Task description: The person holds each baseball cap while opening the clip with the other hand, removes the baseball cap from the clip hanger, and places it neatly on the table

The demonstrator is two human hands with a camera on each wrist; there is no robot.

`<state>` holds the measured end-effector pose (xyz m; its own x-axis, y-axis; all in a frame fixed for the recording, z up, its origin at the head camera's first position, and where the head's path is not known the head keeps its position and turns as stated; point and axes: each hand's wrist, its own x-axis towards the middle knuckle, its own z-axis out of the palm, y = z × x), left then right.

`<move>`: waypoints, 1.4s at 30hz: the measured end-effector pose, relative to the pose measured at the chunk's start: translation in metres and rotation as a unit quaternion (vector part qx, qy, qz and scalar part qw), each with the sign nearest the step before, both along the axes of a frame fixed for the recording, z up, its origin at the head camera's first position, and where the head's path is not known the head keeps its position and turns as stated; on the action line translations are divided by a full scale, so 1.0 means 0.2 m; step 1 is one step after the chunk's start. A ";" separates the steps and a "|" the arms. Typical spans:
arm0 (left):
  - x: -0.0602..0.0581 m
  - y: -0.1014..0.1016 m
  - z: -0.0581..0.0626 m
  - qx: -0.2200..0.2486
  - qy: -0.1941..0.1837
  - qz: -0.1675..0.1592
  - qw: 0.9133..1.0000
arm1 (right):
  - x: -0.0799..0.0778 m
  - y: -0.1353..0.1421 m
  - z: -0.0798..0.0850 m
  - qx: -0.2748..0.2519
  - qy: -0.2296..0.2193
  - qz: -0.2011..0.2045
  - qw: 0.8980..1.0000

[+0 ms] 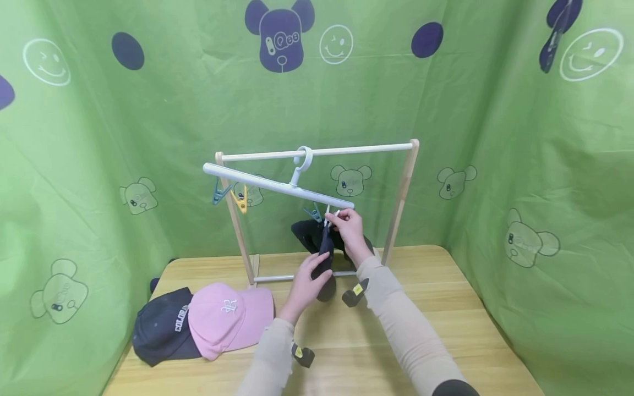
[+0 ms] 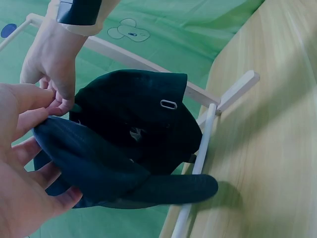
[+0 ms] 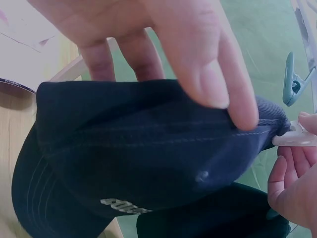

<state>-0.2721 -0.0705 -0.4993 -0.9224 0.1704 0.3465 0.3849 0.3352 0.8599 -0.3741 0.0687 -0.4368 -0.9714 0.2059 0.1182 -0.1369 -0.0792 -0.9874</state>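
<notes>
In the head view, a dark navy cap (image 1: 324, 247) hangs below the low right end of a white hanger (image 1: 267, 182). My left hand (image 1: 309, 283) holds this cap; in the right wrist view its thumb and a finger lie on the near side, other fingers behind the fabric. With my right hand (image 1: 349, 228) I pinch a white clip (image 3: 297, 138) at the cap's edge. White lettering (image 3: 124, 206) shows on the crown. Another dark cap (image 3: 198, 215) hangs close beside it, with a metal buckle (image 2: 169, 104) on dark fabric in the left wrist view.
The tilted hanger hooks over a wooden rack's top bar (image 1: 361, 149). Blue clips (image 1: 219, 192) (image 1: 314, 212) and a yellow clip (image 1: 240, 199) hang from it. A pink cap (image 1: 223, 313) overlaps a dark cap (image 1: 160, 327) on the table's left side (image 1: 421, 330).
</notes>
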 end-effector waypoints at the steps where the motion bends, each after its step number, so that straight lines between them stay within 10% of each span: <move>1: 0.00 0.00 0.00 0.001 -0.001 0.003 1.000 | 0.00 0.00 0.00 0.000 0.000 0.001 1.000; 26: -0.04 -0.10 0.07 0.043 0.035 0.100 0.993 | -0.01 -0.02 -0.03 -0.128 0.010 0.101 0.987; 42: -0.04 -0.08 0.08 0.044 0.059 0.114 0.991 | -0.02 -0.03 -0.01 0.021 0.012 0.093 0.995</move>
<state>-0.2793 -0.0872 -0.4831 -0.8859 -0.0725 0.4581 0.4072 0.3513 0.8431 -0.3774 0.0618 -0.4384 -0.9892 0.0178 0.1457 -0.1465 -0.0639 -0.9871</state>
